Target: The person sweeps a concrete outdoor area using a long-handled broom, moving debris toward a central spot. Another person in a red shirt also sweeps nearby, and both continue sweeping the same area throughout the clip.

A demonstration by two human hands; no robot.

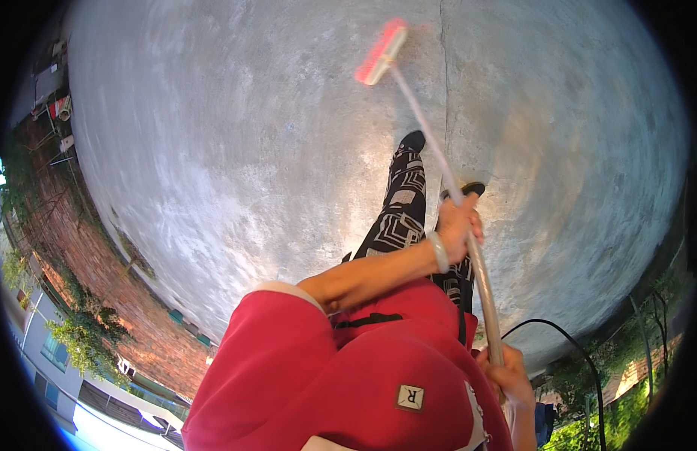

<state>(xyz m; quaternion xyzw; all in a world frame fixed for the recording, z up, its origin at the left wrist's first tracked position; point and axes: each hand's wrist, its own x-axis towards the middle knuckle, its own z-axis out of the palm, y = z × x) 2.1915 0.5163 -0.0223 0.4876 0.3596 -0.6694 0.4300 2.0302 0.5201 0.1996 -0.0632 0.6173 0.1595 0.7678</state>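
My left hand (pixel 460 228), with a pale bangle at the wrist, is wrapped around the middle of a long broom handle (pixel 482 282). My right hand (pixel 507 372) grips the same handle close to its upper end, beside my right hip. From there the handle slopes away past my shoes to the broom head (pixel 389 55), which has a pale block and red bristles. Motion blurs the head, and I cannot tell whether its bristles touch the concrete floor (pixel 241 141).
My patterned trouser leg (pixel 402 197) and dark shoes are beside the handle. A crack (pixel 445 84) runs along the floor. A brick wall (pixel 123 327) borders the left side, with items (pixel 58 107) standing farther up. A black cable or hose (pixel 574 338) arcs at right near plants.
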